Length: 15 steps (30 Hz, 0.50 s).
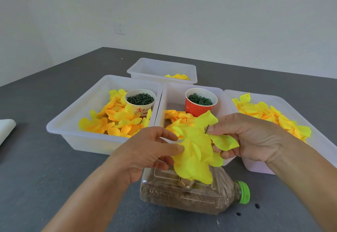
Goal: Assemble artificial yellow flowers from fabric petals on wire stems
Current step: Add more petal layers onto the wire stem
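Observation:
A yellow fabric flower (196, 151) of layered petals hangs between both hands above a lying plastic bottle (189, 193). My left hand (145, 151) pinches the petals at their left edge. My right hand (251, 136) grips the petals from the right, and a thin dark wire stem (207, 129) sticks up at its fingertips. Loose yellow and orange petals (116, 118) fill the left bin. More petals (269, 115) lie in the right bin.
Three white bins stand in a row: left bin (73, 122), middle bin (169, 100), right bin (310, 118). A fourth bin (145, 67) sits behind. A white paper cup (140, 102) and a red cup (200, 102) hold green parts. The bottle has a green cap (243, 192).

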Each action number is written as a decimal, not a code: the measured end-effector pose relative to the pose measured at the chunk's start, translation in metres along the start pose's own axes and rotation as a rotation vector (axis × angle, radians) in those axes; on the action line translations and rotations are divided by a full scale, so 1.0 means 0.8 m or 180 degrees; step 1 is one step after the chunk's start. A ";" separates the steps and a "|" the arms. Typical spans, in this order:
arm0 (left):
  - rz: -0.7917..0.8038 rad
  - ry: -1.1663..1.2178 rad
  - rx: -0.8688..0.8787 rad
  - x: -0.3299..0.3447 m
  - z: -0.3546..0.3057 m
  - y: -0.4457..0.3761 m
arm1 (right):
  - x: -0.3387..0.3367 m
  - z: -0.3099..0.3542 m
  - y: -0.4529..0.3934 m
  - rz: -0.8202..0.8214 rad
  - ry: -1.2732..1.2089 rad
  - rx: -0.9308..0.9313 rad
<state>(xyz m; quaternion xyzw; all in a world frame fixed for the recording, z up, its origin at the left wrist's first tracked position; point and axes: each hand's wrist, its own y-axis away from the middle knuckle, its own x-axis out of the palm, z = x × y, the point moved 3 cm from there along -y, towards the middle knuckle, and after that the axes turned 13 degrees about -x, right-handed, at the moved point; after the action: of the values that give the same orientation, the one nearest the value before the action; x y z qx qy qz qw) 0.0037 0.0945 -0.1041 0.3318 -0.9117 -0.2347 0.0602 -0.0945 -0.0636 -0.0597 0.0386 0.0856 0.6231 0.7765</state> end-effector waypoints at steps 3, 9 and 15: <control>0.0043 0.0162 0.0037 -0.001 0.002 -0.001 | 0.001 0.000 -0.001 -0.0008 0.0157 0.0004; 0.0060 0.0196 0.0186 -0.006 0.004 -0.003 | 0.001 -0.002 -0.003 -0.0007 0.0336 0.0035; 0.0072 0.0337 0.0226 -0.010 0.005 -0.001 | 0.009 -0.011 0.005 -0.0366 0.0043 0.0041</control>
<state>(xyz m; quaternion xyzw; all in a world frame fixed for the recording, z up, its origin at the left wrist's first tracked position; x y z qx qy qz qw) 0.0097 0.1004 -0.1077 0.3353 -0.9187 -0.1837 0.0992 -0.0983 -0.0564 -0.0680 0.0344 0.0969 0.5772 0.8101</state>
